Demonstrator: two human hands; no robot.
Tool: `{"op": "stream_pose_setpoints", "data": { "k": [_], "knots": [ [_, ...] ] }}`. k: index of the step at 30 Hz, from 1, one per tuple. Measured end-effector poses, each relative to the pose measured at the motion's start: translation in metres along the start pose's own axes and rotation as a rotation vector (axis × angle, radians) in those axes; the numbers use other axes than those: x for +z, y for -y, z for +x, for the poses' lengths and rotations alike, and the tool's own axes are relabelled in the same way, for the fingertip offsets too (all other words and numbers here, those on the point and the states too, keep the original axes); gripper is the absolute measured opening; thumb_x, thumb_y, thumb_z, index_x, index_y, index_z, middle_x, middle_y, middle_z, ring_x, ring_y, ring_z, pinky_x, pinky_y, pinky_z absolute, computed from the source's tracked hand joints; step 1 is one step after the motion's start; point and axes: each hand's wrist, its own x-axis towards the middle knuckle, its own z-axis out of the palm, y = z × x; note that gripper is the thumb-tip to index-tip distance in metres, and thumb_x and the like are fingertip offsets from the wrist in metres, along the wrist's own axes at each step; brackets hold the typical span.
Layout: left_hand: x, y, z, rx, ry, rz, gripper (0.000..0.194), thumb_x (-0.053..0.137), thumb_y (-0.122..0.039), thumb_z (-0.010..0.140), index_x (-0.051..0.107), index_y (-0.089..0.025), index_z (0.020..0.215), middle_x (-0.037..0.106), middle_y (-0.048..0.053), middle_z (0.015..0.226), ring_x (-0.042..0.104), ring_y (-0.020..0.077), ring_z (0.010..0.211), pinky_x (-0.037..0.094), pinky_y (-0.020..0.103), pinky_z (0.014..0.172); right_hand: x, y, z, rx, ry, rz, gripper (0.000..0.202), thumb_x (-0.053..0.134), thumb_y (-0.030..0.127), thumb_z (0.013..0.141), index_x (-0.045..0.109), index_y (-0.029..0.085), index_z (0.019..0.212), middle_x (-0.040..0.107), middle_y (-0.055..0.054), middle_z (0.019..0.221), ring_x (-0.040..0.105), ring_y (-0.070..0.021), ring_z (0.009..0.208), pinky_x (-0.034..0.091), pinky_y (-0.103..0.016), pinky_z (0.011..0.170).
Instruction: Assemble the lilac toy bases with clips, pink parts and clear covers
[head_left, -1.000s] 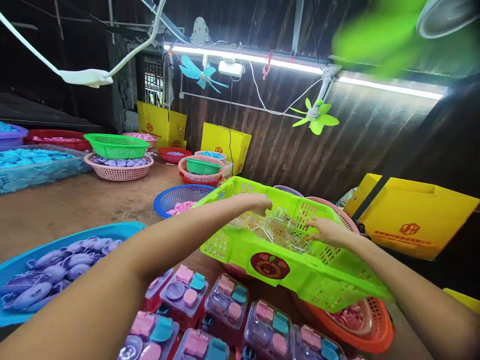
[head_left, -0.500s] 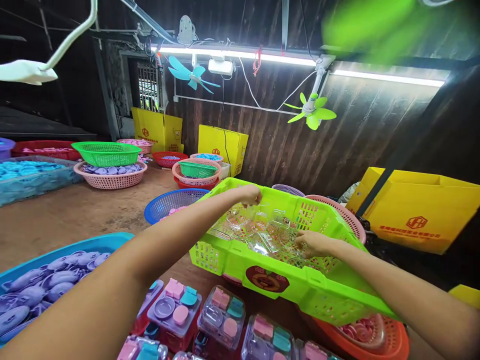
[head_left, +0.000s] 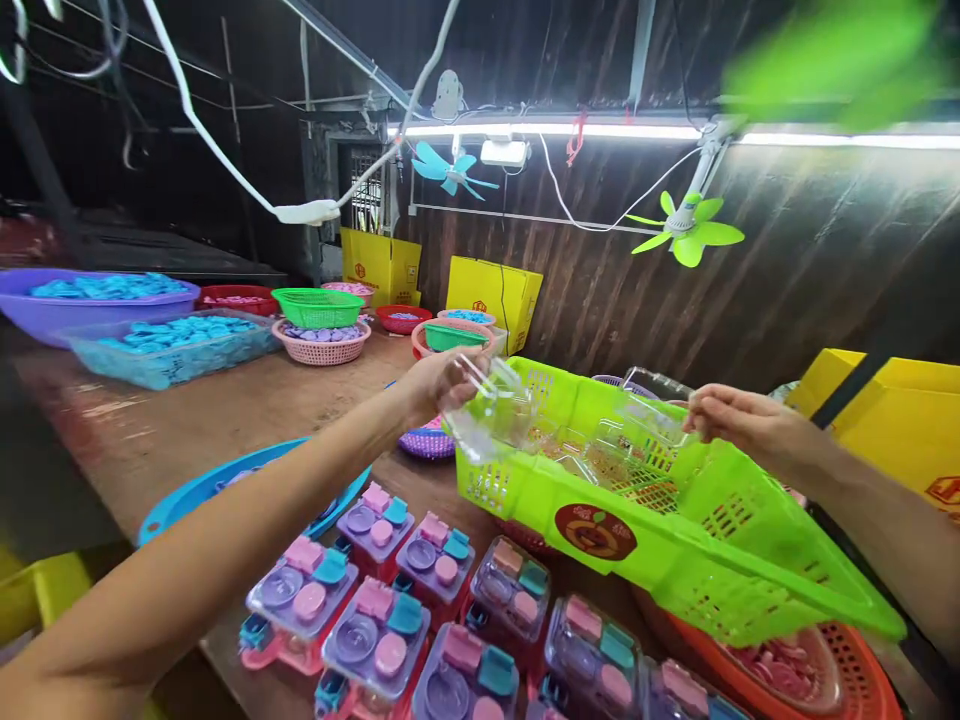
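Note:
My left hand (head_left: pixel 442 385) grips a clear plastic cover (head_left: pixel 496 405), blurred by motion, over the left end of a lime green crate (head_left: pixel 517 500). Above the crate's right part, my right hand (head_left: pixel 724 412) pinches another clear cover (head_left: pixel 651 392) by its edge. More clear covers (head_left: pixel 592 455) lie inside the crate. In front of it stand rows of small toy sets (head_left: pixel 375 640) with purple tops and pink and teal parts; some have a clear cover on.
Left of the toys is a blue basket (head_left: pixel 169 510). An orange basket (head_left: pixel 862 665) sits under the crate's right end. Behind are a bin of blue parts (head_left: pixel 172 365), a green basket (head_left: pixel 316 308) and yellow boxes (head_left: pixel 491 290). Fans (head_left: pixel 686 230) hang above.
Both hands have risen out of the crate, each now with a clear cover. The view has turned left, showing more toy sets and a purple tub at the left.

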Motion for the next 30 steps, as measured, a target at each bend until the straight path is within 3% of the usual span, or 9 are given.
{"op": "stream_pose_setpoints", "data": {
  "k": [4,8,12,14,16,19,22,25,30],
  "knots": [
    [-0.01,0.031,-0.065,-0.249,0.208,0.003,0.024,0.057,-0.03,0.081,0.065,-0.013,0.096,0.04,-0.004,0.048,0.027,0.0042,0.039,0.021,0.017,0.038,0.077,0.046,-0.036,0.071,0.143,0.455,0.021,0.055,0.04,0.082,0.058,0.019,0.078,0.049,0.002,0.068,0.052,-0.012,0.066,0.044,-0.029,0.062],
    [-0.018,0.063,-0.115,-0.314,0.378,-0.034,0.03,0.065,-0.035,0.075,0.067,-0.013,0.095,0.04,-0.004,0.05,0.023,0.0041,0.041,0.015,0.019,0.037,0.168,0.051,-0.051,0.297,0.354,0.713,0.019,0.057,0.037,0.081,0.054,0.019,0.077,0.046,0.002,0.066,0.052,-0.0116,0.062,0.045,-0.025,0.056],
    [-0.041,0.083,-0.143,-0.303,0.277,-0.105,0.024,0.066,-0.034,0.074,0.067,-0.011,0.081,0.04,-0.004,0.05,0.019,0.0021,0.039,0.011,0.017,0.036,0.228,0.033,-0.052,0.332,0.313,0.681,0.024,0.05,0.04,0.084,0.05,0.02,0.096,0.051,0.0,0.074,0.059,-0.0157,0.071,0.046,-0.026,0.056],
    [-0.056,0.092,-0.15,-0.331,0.176,-0.213,0.018,0.065,-0.031,0.074,0.064,-0.013,0.077,0.042,-0.004,0.049,0.024,0.0026,0.037,0.017,0.016,0.036,0.249,0.029,-0.054,0.181,0.26,0.492,0.037,0.046,0.047,0.085,0.044,0.023,0.113,0.056,-0.005,0.093,0.061,-0.0188,0.084,0.049,-0.029,0.06],
    [-0.068,0.1,-0.156,-0.363,0.089,-0.331,0.016,0.064,-0.03,0.075,0.06,-0.015,0.072,0.043,-0.004,0.048,0.031,0.0046,0.037,0.024,0.016,0.037,0.269,0.028,-0.058,-0.064,0.256,0.24,0.054,0.053,0.051,0.081,0.038,0.026,0.126,0.05,-0.008,0.12,0.055,-0.0223,0.104,0.051,-0.036,0.077],
    [-0.078,0.111,-0.16,-0.422,0.012,-0.427,0.025,0.063,-0.032,0.076,0.053,-0.015,0.06,0.041,-0.004,0.045,0.034,0.0061,0.036,0.029,0.017,0.038,0.295,0.027,-0.063,-0.33,0.238,-0.071,0.08,0.068,0.044,0.07,0.027,0.022,0.136,0.036,-0.011,0.139,0.037,-0.0256,0.127,0.034,-0.043,0.105],
    [-0.082,0.122,-0.159,-0.433,-0.062,-0.44,0.026,0.061,-0.03,0.077,0.052,-0.014,0.059,0.038,-0.004,0.043,0.033,0.0053,0.035,0.03,0.017,0.038,0.316,0.02,-0.058,-0.327,0.187,-0.223,0.079,0.066,0.036,0.07,0.027,0.017,0.136,0.04,-0.013,0.136,0.038,-0.0251,0.127,0.031,-0.043,0.107],
    [-0.098,0.132,-0.154,-0.365,-0.184,-0.348,0.016,0.058,-0.03,0.08,0.059,-0.015,0.083,0.039,-0.006,0.045,0.03,0.0042,0.034,0.022,0.013,0.035,0.325,0.004,-0.043,-0.223,0.181,-0.34,0.071,0.062,0.035,0.07,0.032,0.014,0.132,0.046,-0.016,0.132,0.044,-0.0269,0.121,0.035,-0.043,0.102],
    [-0.146,0.135,-0.15,-0.334,-0.309,-0.254,0.052,0.046,-0.065,0.078,0.05,-0.02,0.106,0.04,-0.006,0.051,0.028,0.0049,0.034,0.016,0.012,0.032,0.327,-0.029,-0.019,-0.007,0.285,-0.57,0.066,0.06,0.041,0.068,0.041,0.012,0.125,0.055,-0.017,0.121,0.053,-0.0299,0.11,0.041,-0.04,0.091]
  ]
}}
